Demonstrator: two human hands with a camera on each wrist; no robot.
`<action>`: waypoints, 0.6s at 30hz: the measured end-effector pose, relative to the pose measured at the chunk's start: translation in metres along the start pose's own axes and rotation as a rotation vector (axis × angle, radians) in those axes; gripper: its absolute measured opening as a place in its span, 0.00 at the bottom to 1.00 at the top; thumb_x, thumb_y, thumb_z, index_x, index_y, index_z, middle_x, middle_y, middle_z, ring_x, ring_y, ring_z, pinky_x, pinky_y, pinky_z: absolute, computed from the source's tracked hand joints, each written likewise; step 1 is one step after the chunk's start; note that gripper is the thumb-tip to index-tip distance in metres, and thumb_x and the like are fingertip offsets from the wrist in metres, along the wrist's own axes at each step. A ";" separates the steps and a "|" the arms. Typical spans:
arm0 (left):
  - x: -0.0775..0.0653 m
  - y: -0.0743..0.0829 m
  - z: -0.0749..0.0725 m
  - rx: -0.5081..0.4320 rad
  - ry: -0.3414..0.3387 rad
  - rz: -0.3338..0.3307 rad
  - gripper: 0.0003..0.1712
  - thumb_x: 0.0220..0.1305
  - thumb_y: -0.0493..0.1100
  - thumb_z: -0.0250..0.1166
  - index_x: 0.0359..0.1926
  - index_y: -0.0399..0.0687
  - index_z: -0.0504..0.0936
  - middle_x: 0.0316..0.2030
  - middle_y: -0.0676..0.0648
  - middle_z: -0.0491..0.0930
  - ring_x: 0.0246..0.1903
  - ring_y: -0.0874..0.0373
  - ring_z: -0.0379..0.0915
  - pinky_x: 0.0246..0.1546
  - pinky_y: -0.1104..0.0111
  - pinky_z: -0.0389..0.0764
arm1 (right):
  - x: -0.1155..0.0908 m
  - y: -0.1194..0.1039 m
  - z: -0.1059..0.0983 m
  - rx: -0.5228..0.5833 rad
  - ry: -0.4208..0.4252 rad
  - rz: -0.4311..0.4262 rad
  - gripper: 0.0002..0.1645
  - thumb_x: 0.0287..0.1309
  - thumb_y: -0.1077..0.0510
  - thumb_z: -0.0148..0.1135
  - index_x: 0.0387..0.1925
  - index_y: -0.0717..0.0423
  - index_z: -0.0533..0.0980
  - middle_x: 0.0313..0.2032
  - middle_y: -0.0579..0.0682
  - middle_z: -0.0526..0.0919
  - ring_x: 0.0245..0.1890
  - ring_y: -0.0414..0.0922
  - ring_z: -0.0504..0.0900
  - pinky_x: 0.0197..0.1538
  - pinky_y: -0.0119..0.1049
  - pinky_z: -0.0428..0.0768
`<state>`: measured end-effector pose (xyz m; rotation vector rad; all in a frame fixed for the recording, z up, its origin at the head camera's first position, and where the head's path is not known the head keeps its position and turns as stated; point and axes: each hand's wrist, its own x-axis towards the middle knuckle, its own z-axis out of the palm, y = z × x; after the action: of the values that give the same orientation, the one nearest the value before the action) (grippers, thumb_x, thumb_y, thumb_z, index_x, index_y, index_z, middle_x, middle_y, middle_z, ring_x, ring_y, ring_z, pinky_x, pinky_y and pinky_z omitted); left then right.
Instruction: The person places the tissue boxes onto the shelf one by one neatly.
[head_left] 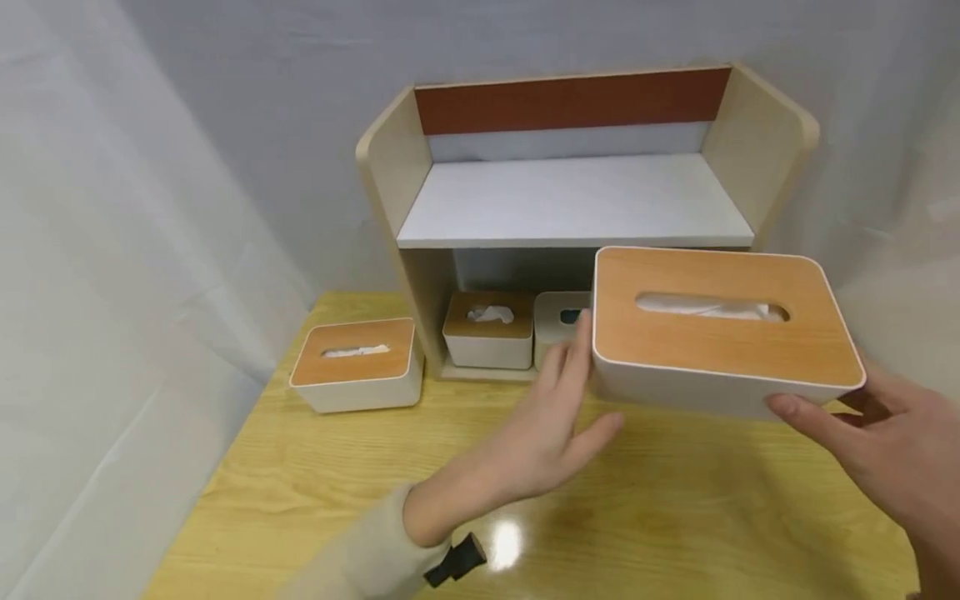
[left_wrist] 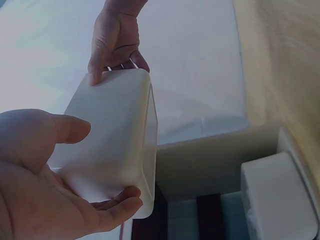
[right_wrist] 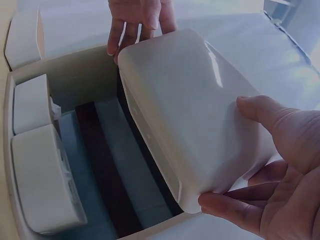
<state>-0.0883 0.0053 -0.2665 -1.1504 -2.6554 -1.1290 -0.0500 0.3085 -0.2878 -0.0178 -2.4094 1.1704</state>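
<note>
a brown-lidded white box (head_left: 487, 346) and an all-pale box (head_left: 550, 321) are already occupying the lower tier of the pale-wood shelf (head_left: 765, 150); an oblong white tissue box (head_left: 723, 346) with an orange-wood lid (head_left: 712, 335) is being held before it, not yet set down, white tissue (head_left: 697, 305) showing through its top. right hand (head_left: 892, 442): curled fingers are gripping one end; left hand (head_left: 551, 425): nearly straight fingers are touching the other.

Right grip (head_left: 885, 442) holds a tissue box (head_left: 727, 337); left grip (head_left: 536, 437) is at its left end. Behind, a shelf (head_left: 577, 196) houses a small box (head_left: 489, 352) and pale box (head_left: 549, 321); another box (head_left: 375, 392) stands on the counter (head_left: 637, 517).
</note>
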 end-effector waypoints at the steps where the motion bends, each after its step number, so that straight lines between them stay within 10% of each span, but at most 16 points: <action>1: 0.003 0.001 -0.004 -0.004 0.001 0.003 0.56 0.72 0.45 0.59 0.77 0.42 0.23 0.70 0.32 0.52 0.65 0.48 0.62 0.68 0.58 0.65 | 0.004 -0.003 -0.001 -0.027 0.002 -0.006 0.41 0.58 0.61 0.71 0.71 0.56 0.66 0.58 0.41 0.80 0.48 0.19 0.75 0.38 0.10 0.72; 3: 0.008 0.003 -0.011 -0.011 0.010 0.011 0.55 0.72 0.44 0.60 0.77 0.40 0.26 0.69 0.32 0.53 0.62 0.48 0.63 0.66 0.58 0.69 | 0.012 -0.009 -0.004 -0.082 0.009 0.015 0.41 0.59 0.56 0.71 0.72 0.52 0.65 0.62 0.57 0.77 0.46 0.16 0.73 0.38 0.08 0.69; 9: 0.024 0.005 -0.030 0.012 0.025 0.048 0.53 0.73 0.44 0.58 0.77 0.38 0.27 0.60 0.35 0.60 0.55 0.51 0.63 0.54 0.59 0.74 | 0.032 -0.022 -0.008 -0.116 0.036 0.000 0.40 0.60 0.53 0.70 0.72 0.50 0.66 0.60 0.61 0.79 0.39 0.12 0.66 0.37 0.08 0.66; 15: 0.041 0.004 -0.045 0.022 0.052 0.050 0.51 0.74 0.43 0.57 0.77 0.39 0.27 0.65 0.33 0.56 0.58 0.50 0.62 0.57 0.58 0.73 | 0.048 -0.043 -0.010 -0.142 -0.007 0.051 0.40 0.65 0.48 0.64 0.75 0.46 0.61 0.60 0.72 0.74 0.57 0.60 0.78 0.55 0.44 0.77; 18: 0.050 0.002 -0.051 0.031 0.078 0.062 0.50 0.74 0.43 0.56 0.77 0.39 0.28 0.69 0.31 0.53 0.62 0.50 0.60 0.59 0.59 0.72 | 0.058 -0.051 -0.011 -0.152 0.006 0.045 0.40 0.64 0.46 0.64 0.74 0.49 0.63 0.56 0.73 0.77 0.47 0.47 0.83 0.47 0.34 0.77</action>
<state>-0.1353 0.0053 -0.2131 -1.1506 -2.5514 -1.0956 -0.0879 0.2963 -0.2210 -0.1239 -2.4993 1.0022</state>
